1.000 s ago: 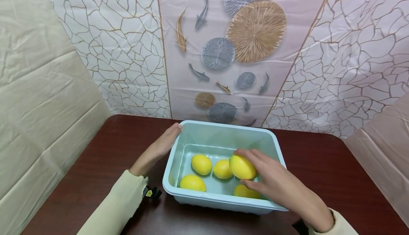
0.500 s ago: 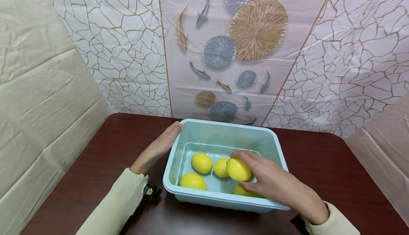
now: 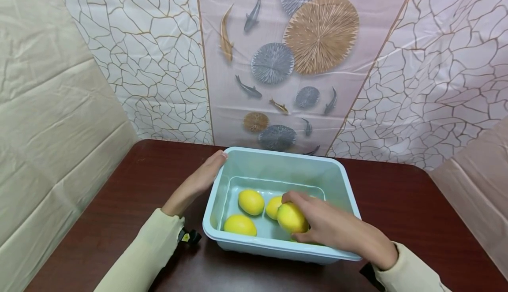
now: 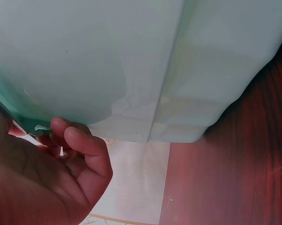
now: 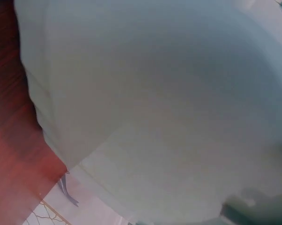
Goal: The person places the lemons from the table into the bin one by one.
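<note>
A pale blue-green plastic basin (image 3: 278, 243) stands on the table with several lemons in it. My right hand (image 3: 337, 226) reaches over its front right and holds one lemon (image 3: 292, 218) between thumb and fingers, above the basin floor. Left of that lie a lemon (image 3: 251, 202) near the middle and another lemon (image 3: 240, 225) in the front left corner. A third lemon (image 3: 273, 207) is partly covered by the held one. My left hand (image 3: 203, 178) grips the rim at the back left corner; bent fingers show there in the left wrist view. The basin wall (image 5: 131, 93) fills the right wrist view, hiding the right hand.
The dark reddish-brown table (image 3: 158, 168) extends on both sides of the basin. Behind it hangs a patterned cloth (image 3: 274, 102) with fish and round shapes. A plain beige cloth (image 3: 47, 129) closes off the left side.
My right hand has moved left and slightly toward me, carrying the lemon with it. It now hides most of the front right lemon. My left hand stays at the rim.
</note>
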Demonstrator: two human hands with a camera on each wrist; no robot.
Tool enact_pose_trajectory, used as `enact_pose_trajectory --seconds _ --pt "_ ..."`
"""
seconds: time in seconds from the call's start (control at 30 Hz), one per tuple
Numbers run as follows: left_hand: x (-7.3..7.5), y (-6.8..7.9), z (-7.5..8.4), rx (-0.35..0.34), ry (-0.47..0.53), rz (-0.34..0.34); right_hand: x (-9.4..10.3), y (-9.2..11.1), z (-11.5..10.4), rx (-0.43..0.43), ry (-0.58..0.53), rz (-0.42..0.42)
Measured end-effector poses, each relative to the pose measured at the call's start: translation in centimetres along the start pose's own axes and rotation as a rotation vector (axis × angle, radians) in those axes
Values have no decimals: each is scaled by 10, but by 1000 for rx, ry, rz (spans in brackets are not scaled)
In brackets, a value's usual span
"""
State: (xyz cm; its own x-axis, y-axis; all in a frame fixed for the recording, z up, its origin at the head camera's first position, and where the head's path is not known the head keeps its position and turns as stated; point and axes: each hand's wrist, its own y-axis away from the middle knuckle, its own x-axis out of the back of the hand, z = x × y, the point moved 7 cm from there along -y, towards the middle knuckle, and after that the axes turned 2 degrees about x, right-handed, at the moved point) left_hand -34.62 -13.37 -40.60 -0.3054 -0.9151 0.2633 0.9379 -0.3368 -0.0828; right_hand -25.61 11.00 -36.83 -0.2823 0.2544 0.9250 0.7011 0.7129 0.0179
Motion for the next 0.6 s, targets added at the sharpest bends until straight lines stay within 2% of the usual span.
enact_pose_trajectory --seconds 0.3,0.6 --pt "-2 -1 2 5 -5 -3 -7 -1 2 28 18 -117" --pt "-1 -1 1 -8 -8 12 -16 -3 2 50 -50 -231"
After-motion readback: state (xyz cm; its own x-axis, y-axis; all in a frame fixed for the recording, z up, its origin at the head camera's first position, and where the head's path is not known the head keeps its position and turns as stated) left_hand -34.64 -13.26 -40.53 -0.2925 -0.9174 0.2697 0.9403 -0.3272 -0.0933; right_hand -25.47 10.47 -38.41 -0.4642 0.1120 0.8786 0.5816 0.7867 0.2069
